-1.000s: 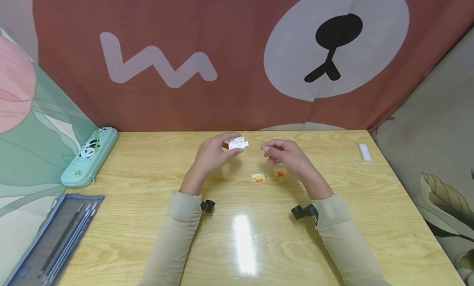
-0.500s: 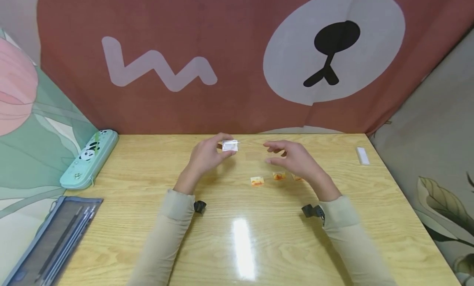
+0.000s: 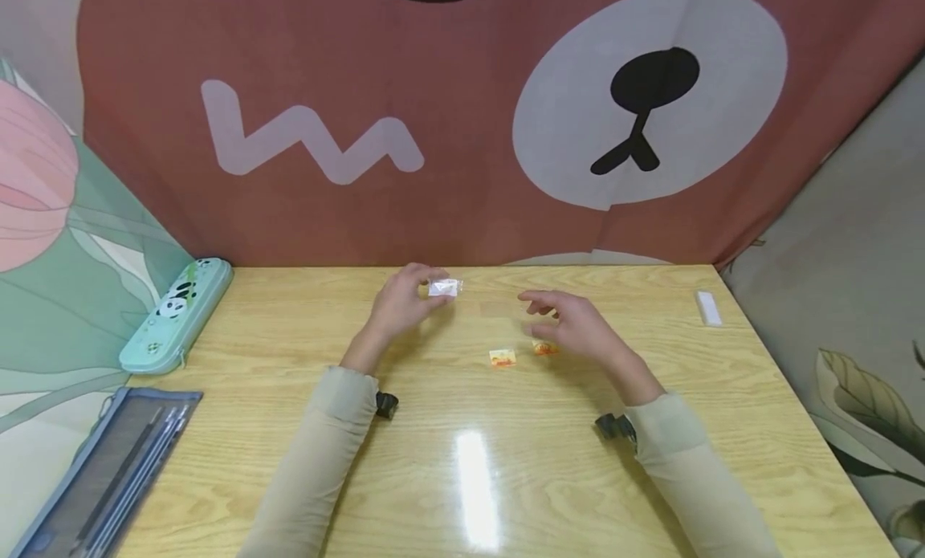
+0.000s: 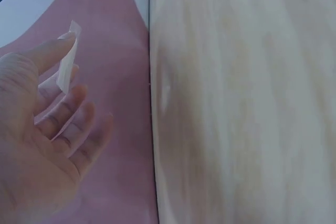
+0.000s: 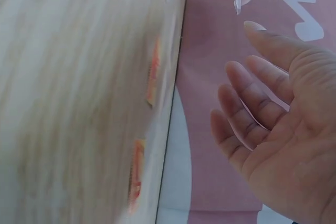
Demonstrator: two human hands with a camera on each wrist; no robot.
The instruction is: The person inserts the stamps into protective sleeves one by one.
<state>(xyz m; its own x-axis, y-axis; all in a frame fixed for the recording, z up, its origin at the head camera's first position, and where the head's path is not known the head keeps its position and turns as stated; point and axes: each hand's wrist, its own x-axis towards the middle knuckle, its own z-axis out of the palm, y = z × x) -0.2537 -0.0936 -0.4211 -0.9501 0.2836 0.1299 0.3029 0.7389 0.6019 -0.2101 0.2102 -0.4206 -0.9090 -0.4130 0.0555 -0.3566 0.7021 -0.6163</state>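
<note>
Between the thumb and index finger of my left hand, a small flat white packet is pinched above the back of the table. Its clear crimped end sticks out to the right. Edge-on in the left wrist view, the same packet shows as a thin pale strip. My right hand hovers to its right, holding nothing, with fingers loosely bent and thumb apart. Below it lie small yellow-and-orange packets, one nearer the middle and another partly under the hand. A third packet shows in the right wrist view.
At the left, a mint pencil case with pandas lies beside a blue-edged mesh pouch holding several pencils. A white block sits near the right edge. A brown printed curtain hangs along the table's back edge.
My right hand's fingers, close together a second ago, have spread apart and moved slightly right. My left hand has shifted a little left, still pinching the white packet. The head view has tilted slightly.
</note>
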